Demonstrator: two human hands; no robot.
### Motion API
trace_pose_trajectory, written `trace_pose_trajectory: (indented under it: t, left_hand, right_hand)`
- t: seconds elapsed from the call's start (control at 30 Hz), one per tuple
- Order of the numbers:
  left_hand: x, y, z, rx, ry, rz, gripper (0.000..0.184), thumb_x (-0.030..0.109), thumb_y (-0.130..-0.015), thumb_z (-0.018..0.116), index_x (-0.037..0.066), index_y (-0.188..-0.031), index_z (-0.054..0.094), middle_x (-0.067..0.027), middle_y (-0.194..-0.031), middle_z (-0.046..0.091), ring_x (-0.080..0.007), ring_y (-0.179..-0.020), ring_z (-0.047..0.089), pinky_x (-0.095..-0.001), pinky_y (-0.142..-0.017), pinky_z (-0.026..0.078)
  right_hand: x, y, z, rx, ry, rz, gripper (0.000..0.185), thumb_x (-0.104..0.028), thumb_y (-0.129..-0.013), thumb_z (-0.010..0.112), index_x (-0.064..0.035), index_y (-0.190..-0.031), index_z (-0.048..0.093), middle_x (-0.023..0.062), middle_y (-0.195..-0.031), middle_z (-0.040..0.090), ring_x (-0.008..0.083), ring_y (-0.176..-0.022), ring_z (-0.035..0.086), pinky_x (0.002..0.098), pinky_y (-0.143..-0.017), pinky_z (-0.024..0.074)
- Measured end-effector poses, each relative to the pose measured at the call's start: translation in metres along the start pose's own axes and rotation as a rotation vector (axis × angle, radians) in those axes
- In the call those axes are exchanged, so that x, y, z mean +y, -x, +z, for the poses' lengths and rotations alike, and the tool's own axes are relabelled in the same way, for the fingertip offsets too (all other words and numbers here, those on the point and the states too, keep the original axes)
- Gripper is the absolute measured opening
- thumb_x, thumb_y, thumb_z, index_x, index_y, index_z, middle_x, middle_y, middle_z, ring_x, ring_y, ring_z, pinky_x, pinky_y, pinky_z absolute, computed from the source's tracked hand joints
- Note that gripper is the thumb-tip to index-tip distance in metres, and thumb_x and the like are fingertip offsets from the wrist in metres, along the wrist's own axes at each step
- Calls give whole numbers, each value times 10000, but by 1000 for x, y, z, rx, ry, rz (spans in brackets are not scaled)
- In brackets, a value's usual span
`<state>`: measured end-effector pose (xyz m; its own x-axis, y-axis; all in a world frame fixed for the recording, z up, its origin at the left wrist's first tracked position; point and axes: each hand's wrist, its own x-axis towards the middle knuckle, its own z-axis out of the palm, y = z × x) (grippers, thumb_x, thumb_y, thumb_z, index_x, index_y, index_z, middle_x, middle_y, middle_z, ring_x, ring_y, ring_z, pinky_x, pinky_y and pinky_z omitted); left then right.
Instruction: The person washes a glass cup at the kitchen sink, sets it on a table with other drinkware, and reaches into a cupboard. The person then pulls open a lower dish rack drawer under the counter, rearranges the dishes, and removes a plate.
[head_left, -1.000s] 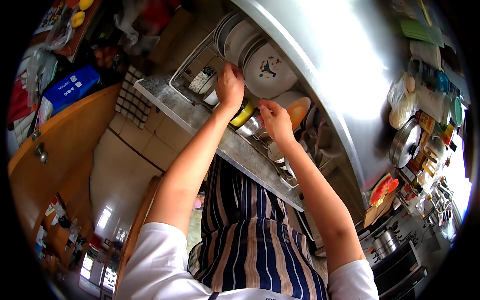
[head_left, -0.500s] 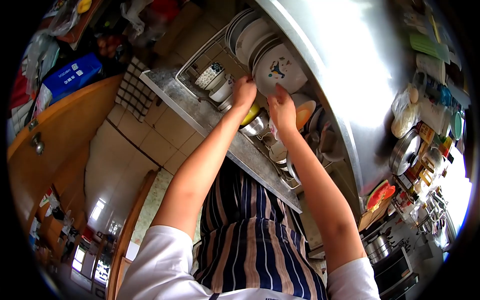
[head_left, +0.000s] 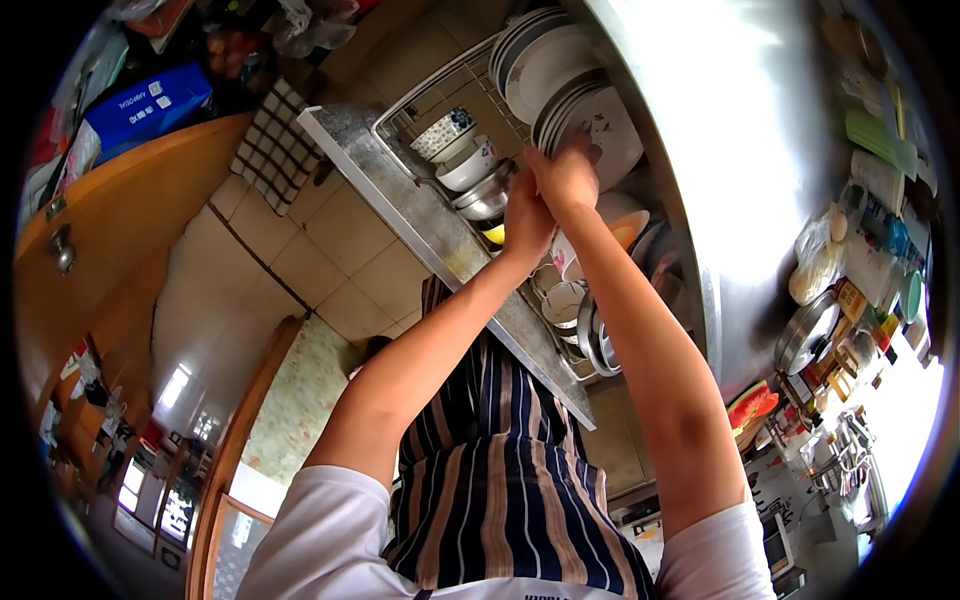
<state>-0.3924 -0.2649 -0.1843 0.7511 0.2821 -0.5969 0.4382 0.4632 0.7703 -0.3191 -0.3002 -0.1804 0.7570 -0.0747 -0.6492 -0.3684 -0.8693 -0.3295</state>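
A pull-out wire rack drawer point(head_left: 400, 110) holds dishes below the steel counter. In it a white plate with a small printed picture point(head_left: 618, 140) stands upright against a row of other plates point(head_left: 545, 75). My right hand point(head_left: 568, 178) is at this plate's lower left edge, its fingers bent over the face and covering part of the picture. My left hand point(head_left: 528, 218) is just below, overlapping the right wrist, its fingers mostly hidden. To its left sit a patterned bowl point(head_left: 442, 135), a white bowl point(head_left: 467, 165) and metal bowls point(head_left: 487, 197).
The steel counter point(head_left: 690, 120) overhangs the drawer on the right. A bag of food point(head_left: 815, 265), a pot lid point(head_left: 808, 335) and cut watermelon point(head_left: 752, 405) lie along its far side. A wooden door point(head_left: 120, 190) stands at left, beside a checked cloth point(head_left: 280, 145).
My hands, earlier apart at the plate's lower edge, have come together, the right moving left across the plate. The picture is now partly covered. The camera view has shifted slightly.
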Motion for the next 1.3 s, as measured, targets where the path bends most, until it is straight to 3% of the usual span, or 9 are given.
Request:
trace_pose_trajectory:
  t: [0.2,0.4,0.7,0.73,0.77,0.8,0.93,1.03,1.3]
  left_hand:
    - [-14,-4,-4,33,-227,246,141,91,-894,501,-27,-962,535,-140,-993,528,-219,-900,520,-326,-782,416]
    - [-36,-21,-10,97,26,79,250,122,-892,490,4,-1100,562,-159,-1025,536,-283,-944,544,-340,-833,424]
    - [-30,-26,-19,65,-153,187,202,59,-858,543,22,-1055,566,-129,-1024,560,-259,-895,564,-326,-757,454]
    - [-34,-28,-22,40,-280,230,208,81,-925,468,18,-1108,546,-76,-1051,568,-130,-907,572,-270,-787,465]
    - [-38,-30,-23,34,-280,232,208,81,-925,468,18,-1108,546,-76,-1051,568,-130,-907,572,-270,-787,465]
    - [-42,-31,-23,56,-330,256,201,77,-913,483,15,-1095,544,-91,-1048,578,-153,-903,582,-281,-785,469]
    - [-34,-31,-17,187,-554,374,213,78,-866,542,3,-1066,536,-147,-1049,587,-245,-884,606,-326,-769,480]
    - [-23,-35,-12,190,-472,339,213,60,-819,539,23,-1028,525,-176,-1001,574,-356,-920,569,-413,-771,466]
    - [-8,-56,-4,181,-779,299,237,138,-805,594,13,-960,466,-193,-948,572,-399,-808,590,-468,-685,485]
  right_hand:
    - [3,-3,8,195,83,-85,587,-383,-782,614,46,-1128,413,309,-1181,448,489,-980,564,498,-854,469]
    - [7,3,6,212,34,-83,528,-391,-827,534,69,-1080,470,326,-1136,479,504,-974,554,496,-880,449]
    - [-3,22,0,196,-34,12,476,-463,-922,446,-29,-995,628,247,-1058,609,440,-1003,564,475,-865,437]
    - [-3,22,-1,191,-8,4,448,-422,-940,428,-27,-1036,617,220,-1146,573,429,-1004,572,476,-865,445]
    - [-3,24,-2,186,18,-5,423,-381,-959,411,-25,-1077,606,192,-1235,536,418,-1005,580,477,-864,453]
    - [1,28,2,346,-3,-131,395,-362,-961,406,-29,-990,618,210,-1095,602,428,-951,589,490,-827,457]
    - [4,42,-15,347,-15,-55,382,-341,-956,417,-15,-847,584,230,-918,624,440,-862,585,492,-750,452]
    - [13,48,-26,329,-30,-61,382,-341,-955,429,-11,-824,571,226,-876,619,435,-827,580,484,-718,441]
    - [18,54,-33,308,-142,-50,365,-319,-950,463,-1,-795,550,216,-849,599,433,-812,557,480,-702,426]
